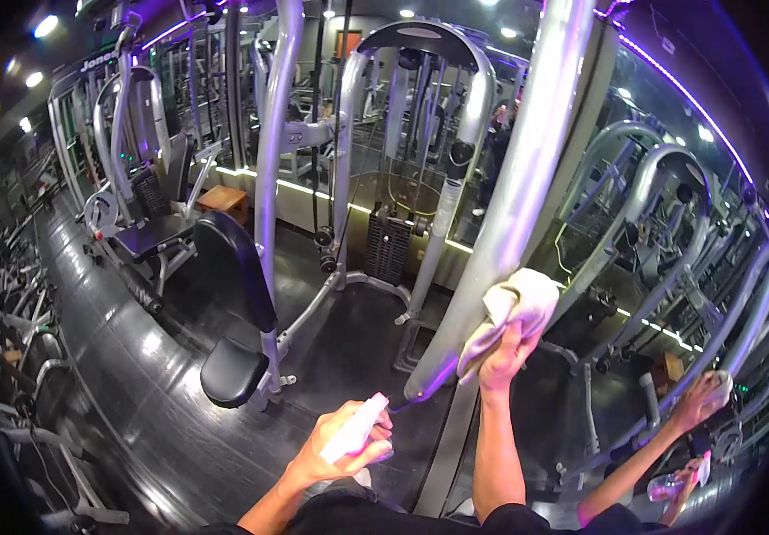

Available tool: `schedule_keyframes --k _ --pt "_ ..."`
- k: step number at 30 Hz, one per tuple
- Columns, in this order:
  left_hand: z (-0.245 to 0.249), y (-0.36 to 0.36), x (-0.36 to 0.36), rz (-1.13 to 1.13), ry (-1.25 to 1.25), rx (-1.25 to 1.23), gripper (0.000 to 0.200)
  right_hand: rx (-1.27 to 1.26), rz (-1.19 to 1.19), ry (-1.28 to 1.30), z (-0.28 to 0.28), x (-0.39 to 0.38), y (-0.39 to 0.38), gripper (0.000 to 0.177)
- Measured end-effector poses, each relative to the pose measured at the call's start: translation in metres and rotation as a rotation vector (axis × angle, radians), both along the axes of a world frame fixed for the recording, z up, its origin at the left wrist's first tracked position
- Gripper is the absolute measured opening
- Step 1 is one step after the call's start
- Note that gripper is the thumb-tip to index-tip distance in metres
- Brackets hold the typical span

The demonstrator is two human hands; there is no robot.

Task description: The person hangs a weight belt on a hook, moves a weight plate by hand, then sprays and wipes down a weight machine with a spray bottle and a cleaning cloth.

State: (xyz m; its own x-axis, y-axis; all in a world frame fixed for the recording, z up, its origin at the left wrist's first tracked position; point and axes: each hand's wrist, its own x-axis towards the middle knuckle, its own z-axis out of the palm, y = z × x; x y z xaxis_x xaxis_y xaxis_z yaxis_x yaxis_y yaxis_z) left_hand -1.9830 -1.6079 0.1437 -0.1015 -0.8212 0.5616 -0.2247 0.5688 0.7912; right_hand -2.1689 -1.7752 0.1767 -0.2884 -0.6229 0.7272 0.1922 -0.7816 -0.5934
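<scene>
My right hand [502, 359] presses a bunched, pale cloth [514, 312] against the thick silver tube [509, 223] of a gym machine. The fingers are closed around the cloth, which folds over the tube's lower part. My left hand [344, 441], lower and to the left, is wrapped around a spray bottle [357, 428]. The bottle's white head points up and right, and most of its body is hidden by the hand. At the lower right, what looks like a mirror reflection shows arms with a cloth [719, 392] and a clear spray bottle [667, 486].
A black padded seat [234, 370] and backrest [233, 267] stand left of my hands. Behind is a weight stack [388, 248] in an arched silver frame [349, 98]. A wooden box [224, 201] sits farther back. Mirrors line the wall; dark floor [143, 383] runs left.
</scene>
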Motion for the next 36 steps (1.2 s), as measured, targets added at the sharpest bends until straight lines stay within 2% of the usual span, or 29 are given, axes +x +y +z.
schedule_keyframes --k 2,4,5,6,10,11,12,14,16,18,19,20,22,24,25,28,29,30,32,34,36 --pt "-0.001 -0.005 -0.006 -0.013 0.073 0.045 0.052 -0.016 -0.007 0.048 -0.007 -0.003 -0.003 0.042" --pt "0.007 -0.012 -0.012 -0.003 0.058 0.038 0.051 -0.011 -0.025 0.067 -0.010 0.000 -0.001 0.045" --pt "0.011 -0.016 -0.014 -0.024 -0.025 -0.036 0.050 -0.008 -0.020 0.063 -0.015 0.000 -0.003 0.045" --pt "0.014 -0.021 -0.016 -0.044 -0.109 -0.111 0.048 -0.020 -0.004 0.078 -0.021 0.001 -0.005 0.050" --pt "0.016 -0.027 -0.036 -0.153 0.041 0.023 0.037 -0.011 0.039 0.085 -0.027 0.013 -0.006 0.067" --pt "0.017 -0.029 -0.041 -0.145 0.011 0.011 0.036 0.002 0.050 0.111 -0.028 0.013 -0.010 0.075" --pt "0.012 -0.034 -0.045 -0.169 0.026 -0.048 0.037 0.007 0.057 0.107 -0.024 0.017 -0.012 0.075" --pt "0.011 -0.040 -0.050 -0.192 0.014 -0.042 0.040 -0.080 0.206 -0.001 -0.014 0.027 -0.016 0.062" --pt "0.008 -0.050 -0.058 -0.166 0.040 -0.077 0.040 -0.093 0.312 0.001 -0.021 0.035 -0.034 0.062" --pt "0.007 -0.061 -0.060 -0.140 0.063 -0.113 0.039 -0.287 0.356 0.174 -0.010 0.038 -0.043 0.065" --pt "0.008 -0.066 -0.060 -0.130 0.074 -0.131 0.037 -0.269 0.637 -0.022 -0.002 0.048 -0.037 0.060" --pt "0.008 -0.070 -0.060 -0.120 0.085 -0.148 0.036 -0.244 0.631 0.106 -0.001 0.047 -0.043 0.052" --pt "0.011 -0.076 -0.060 -0.051 0.091 -0.140 0.031 -0.495 0.412 0.307 0.019 0.044 -0.057 0.043" --pt "0.018 -0.079 -0.058 0.068 0.103 -0.129 0.024 -0.636 0.455 0.165 0.024 0.063 -0.073 0.030" --pt "0.027 -0.081 -0.057 0.140 -0.028 -0.099 0.023 -0.679 0.463 0.158 0.030 0.067 -0.077 0.027" --pt "-0.015 -0.069 -0.046 0.274 -0.196 0.047 0.018 -0.773 0.537 0.142 0.044 0.074 -0.086 0.016" --pt "-0.033 -0.066 -0.043 0.341 -0.348 0.053 0.017 -0.812 0.583 0.143 0.049 0.075 -0.090 0.015" --pt "-0.042 -0.066 -0.039 0.444 -0.324 0.121 0.031 -0.851 0.629 0.143 0.051 0.077 -0.095 0.014" --pt "-0.062 -0.074 -0.040 0.469 -0.298 0.122 0.031 -0.847 0.638 0.095 0.050 0.085 -0.095 0.016" --pt "-0.066 -0.081 -0.045 0.494 -0.250 0.123 0.031 -0.870 0.795 0.171 0.054 0.086 -0.103 0.020" --pt "-0.071 -0.088 -0.051 0.521 -0.201 0.121 0.031 -0.879 0.851 0.150 0.058 0.094 -0.104 0.026"
